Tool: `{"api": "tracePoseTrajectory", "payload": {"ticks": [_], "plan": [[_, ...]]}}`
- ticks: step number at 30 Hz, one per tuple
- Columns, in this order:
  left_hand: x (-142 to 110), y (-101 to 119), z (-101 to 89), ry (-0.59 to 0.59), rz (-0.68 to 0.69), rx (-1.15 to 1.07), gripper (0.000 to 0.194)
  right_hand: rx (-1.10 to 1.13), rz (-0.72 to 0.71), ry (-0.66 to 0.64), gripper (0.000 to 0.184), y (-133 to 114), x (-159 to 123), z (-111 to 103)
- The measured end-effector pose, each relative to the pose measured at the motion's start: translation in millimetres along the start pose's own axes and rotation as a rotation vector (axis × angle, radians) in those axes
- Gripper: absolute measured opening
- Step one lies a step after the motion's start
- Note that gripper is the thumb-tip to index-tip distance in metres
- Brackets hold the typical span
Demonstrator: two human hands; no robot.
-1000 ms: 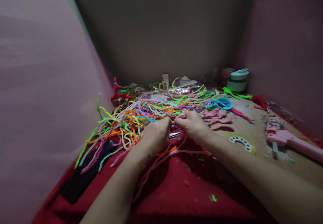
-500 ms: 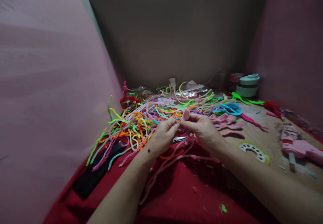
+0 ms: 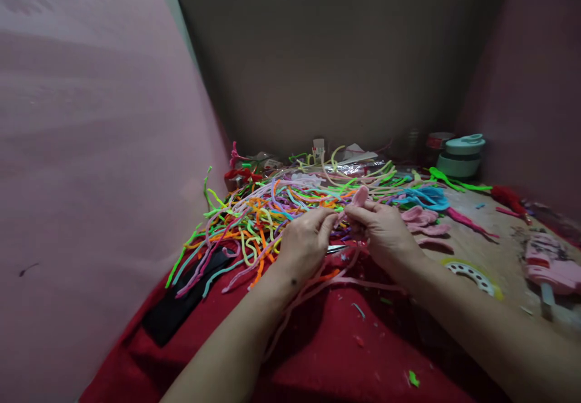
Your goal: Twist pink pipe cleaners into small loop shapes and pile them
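Between my two hands is a pink pipe cleaner [image 3: 360, 197], bent into a narrow petal-like loop that sticks up above the fingers. My right hand [image 3: 379, 224] pinches it near the loop's base. My left hand [image 3: 308, 236] has thumb and forefinger pressed together on the pipe cleaner's lower end; the fingers partly hide that end. Below the hands, scissors [image 3: 338, 249] lie with their blades showing. Long pale pink pipe cleaners [image 3: 363, 282] trail over the red cloth underneath. Similar pink looped pieces [image 3: 424, 218] lie to the right of my right hand.
A tangled heap of many-coloured pipe cleaners [image 3: 254, 221] spreads behind and left of the hands. At right are a pink glue gun [image 3: 554, 267], a tape roll [image 3: 472, 276] and a mint-green container [image 3: 459, 164]. A black flat item [image 3: 167, 318] rests on the red cloth [image 3: 327, 342].
The view has turned slightly left, so things sit further right. The pink loop now stands higher above my fingers and tilts right. Both hands still pinch the pipe cleaner.
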State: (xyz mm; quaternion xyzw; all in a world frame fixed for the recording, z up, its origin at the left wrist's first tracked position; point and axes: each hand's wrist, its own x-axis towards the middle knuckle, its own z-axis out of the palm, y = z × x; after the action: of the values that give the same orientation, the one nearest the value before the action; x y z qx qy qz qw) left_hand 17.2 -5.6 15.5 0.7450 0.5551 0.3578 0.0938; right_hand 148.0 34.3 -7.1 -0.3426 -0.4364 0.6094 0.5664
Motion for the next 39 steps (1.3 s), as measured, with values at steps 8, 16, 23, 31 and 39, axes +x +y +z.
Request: {"api": "tracePoseTrajectory", "payload": {"ticks": [8,16,23,31,39], "plan": [[6,3,-10.7,-0.207,-0.328,-0.619,0.025,0.040,-0.005,-0.152,0.021,-2,-7,6],[4,5,-10.4,-0.291,-0.483,-0.720,0.025,0.142,0.006,-0.117,0.018,-4,-3,4],[6,-2,-7.0,-0.341,-0.477,-0.693,0.021,0.343,0.139,-0.079,0.016,-3,1,3],[7,4,-11.7,-0.230,-0.329,-0.351,0.020,0.406,0.147,-0.108,0.015,2,2,5],[12,6,-22.9,-0.371,-0.472,-0.433,0.022,0.330,-0.022,-0.078,0.024,3,4,6]]}}
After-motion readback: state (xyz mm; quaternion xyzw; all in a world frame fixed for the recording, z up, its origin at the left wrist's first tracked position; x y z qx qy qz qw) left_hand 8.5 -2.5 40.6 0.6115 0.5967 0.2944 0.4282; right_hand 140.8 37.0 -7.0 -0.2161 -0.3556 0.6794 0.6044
